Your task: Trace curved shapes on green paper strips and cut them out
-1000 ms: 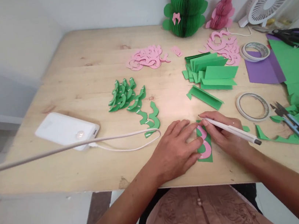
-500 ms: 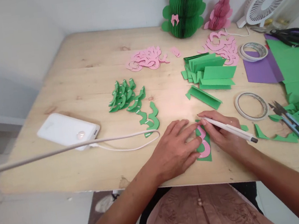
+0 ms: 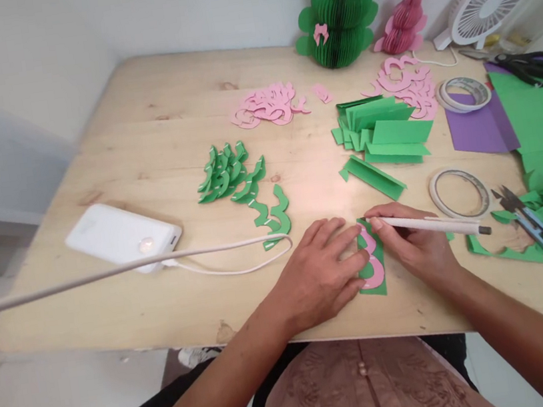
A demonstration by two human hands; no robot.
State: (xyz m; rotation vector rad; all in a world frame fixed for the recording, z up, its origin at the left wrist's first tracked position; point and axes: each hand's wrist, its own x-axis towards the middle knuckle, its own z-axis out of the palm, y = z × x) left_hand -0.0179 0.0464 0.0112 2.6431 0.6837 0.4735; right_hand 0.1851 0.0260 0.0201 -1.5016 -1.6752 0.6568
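My left hand (image 3: 325,267) lies flat with its fingers spread, fingertips pressing on a pink curvy paper cutout (image 3: 374,271). Under the cutout is a green paper strip (image 3: 381,289) near the table's front edge. In my right hand (image 3: 416,244) is a white pen (image 3: 431,224) with a dark end, its tip at the top of the cutout and strip. To the left of my hands lie several green scalloped paper pieces (image 3: 281,219), with more in a pile (image 3: 221,173). Folded green paper strips (image 3: 387,130) sit beyond my right hand.
A white power bank (image 3: 121,234) with a cable (image 3: 110,275) lies at left. Pink cutouts (image 3: 270,104) are behind. At right are tape rolls (image 3: 459,194), snips (image 3: 532,224), black scissors (image 3: 530,67) and green scraps. Paper rabbits (image 3: 338,12) and a fan (image 3: 493,0) stand by the wall.
The pen has swung lower at its back end, with its tip still at the top of the cutout. My right hand has shifted slightly; my left hand stays pressed down.
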